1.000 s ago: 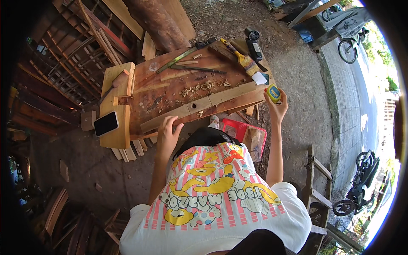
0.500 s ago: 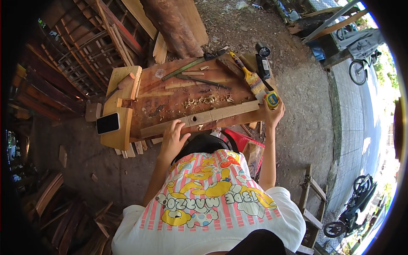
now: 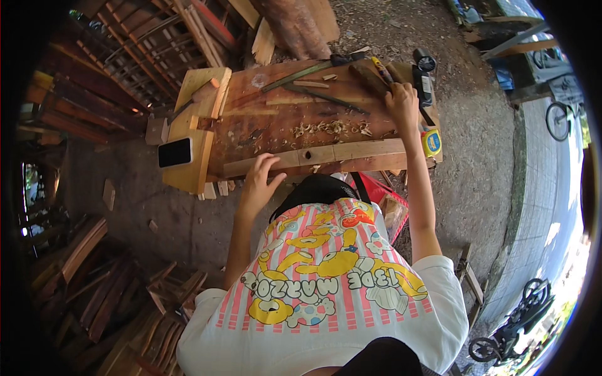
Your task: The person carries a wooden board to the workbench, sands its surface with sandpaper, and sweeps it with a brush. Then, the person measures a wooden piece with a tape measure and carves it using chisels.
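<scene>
A long pale wood strip [image 3: 360, 150] with a dark hole and pencil lines lies along the near edge of the wooden bench. My left hand [image 3: 256, 188] rests at its left part, fingers spread and touching the wood, not gripping. Farther right, my right hand [image 3: 403, 105] reaches across the bench with its fingers closed around the middle of a yellow-handled paintbrush [image 3: 380, 67]. The palm hides the bristles. A yellow and blue tape measure [image 3: 431, 143] sits at the bench's right end, beside my right forearm.
Wood shavings [image 3: 332, 128] litter the bench [image 3: 251, 135]. A chisel-like tool [image 3: 202, 95] and a phone [image 3: 175, 152] lie on thick blocks at left. Dark flat bars [image 3: 332, 100] and a black device [image 3: 424, 78] lie at the far side. Stacked wood [image 3: 81, 119] stands left.
My right hand has let go of the tape measure, leaving it at the bench's right end, and has moved forward onto the paintbrush. My left hand stays at the strip. The view has shifted.
</scene>
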